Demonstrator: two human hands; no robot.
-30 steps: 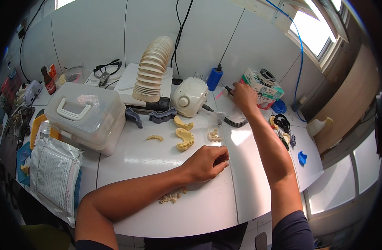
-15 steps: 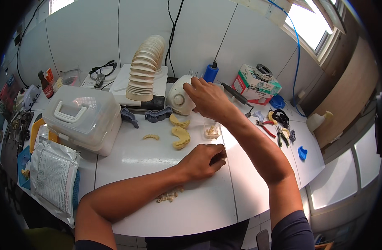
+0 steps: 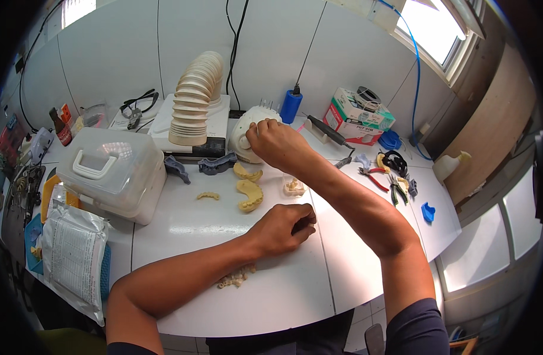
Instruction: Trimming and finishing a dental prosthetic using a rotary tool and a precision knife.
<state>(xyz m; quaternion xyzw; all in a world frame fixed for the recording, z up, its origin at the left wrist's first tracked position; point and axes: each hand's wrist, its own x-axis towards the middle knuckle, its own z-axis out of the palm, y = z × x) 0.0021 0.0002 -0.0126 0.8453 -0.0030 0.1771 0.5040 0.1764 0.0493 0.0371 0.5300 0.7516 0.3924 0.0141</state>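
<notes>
At the back of the bench stands a rounded white control unit [image 3: 239,155] with a dial [image 3: 243,142] on its front and several thin bits upright on top. My right hand [image 3: 278,144] reaches across to it, fingers curled over the dial's right side; the thumb is hidden. Closer in, my left hand [image 3: 283,229] rests on the bench with fingers curled to the thumb; what they hold, if anything, is hidden. Beyond it lie yellow dental casts [image 3: 249,195], a small tooth-row piece [image 3: 208,196] and a clear box [image 3: 293,186] of tooth-coloured pieces. Small tooth-coloured pieces [image 3: 237,276] lie by my left forearm.
A ribbed hose [image 3: 196,100] rises behind grey impression pieces [image 3: 217,164]. Left are a lidded plastic case [image 3: 114,171] and a silver pouch [image 3: 76,254]. At right lie a black handpiece [image 3: 329,132], red-handled pliers [image 3: 373,177], boxes [image 3: 357,118] and a blue piece [image 3: 428,213].
My right hand has moved left and a little down, from the unit's right side to over its dial. My left hand stays nearly still. The whole view has shifted slightly.
</notes>
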